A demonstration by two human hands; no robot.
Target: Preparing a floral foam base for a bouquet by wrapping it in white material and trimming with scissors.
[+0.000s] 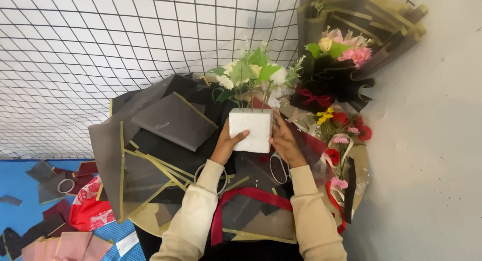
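Gripping a white foam block [251,129] from both sides, the two hands are holding it at the centre of the view, above a spread of dark wrapping sheets [173,121]. The left hand [227,143] is pressing against the block's left face, its thumb lying across the front near the upper left corner. The right hand [284,139] is clamping the right face, fingers closed flat along that side. Both hands are shut on the block — neither is apart from it.

Several thin green stems are standing in the top of the block, carrying a cluster of white flowers and green leaves [249,74] directly beyond it. Both forearms, in cream sleeves [193,218], are reaching toward the block from the near edge of the view.

Relative to the block:
- Beyond and to the right — a finished bouquet with pink and yellow flowers [343,46] in black and olive wrapping is lying against the wall.
- Just to the right, loose red, yellow and pink flowers [343,125] are resting on wrapping paper.
- Nearer than the block, a red ribbon [244,194] is running across the dark sheets.
- Beyond and to the left, a black wire grid [125,45] is covering the white wall.
- Well to the near left, red and pink paper pieces [83,216] are lying on a blue floor [20,190].
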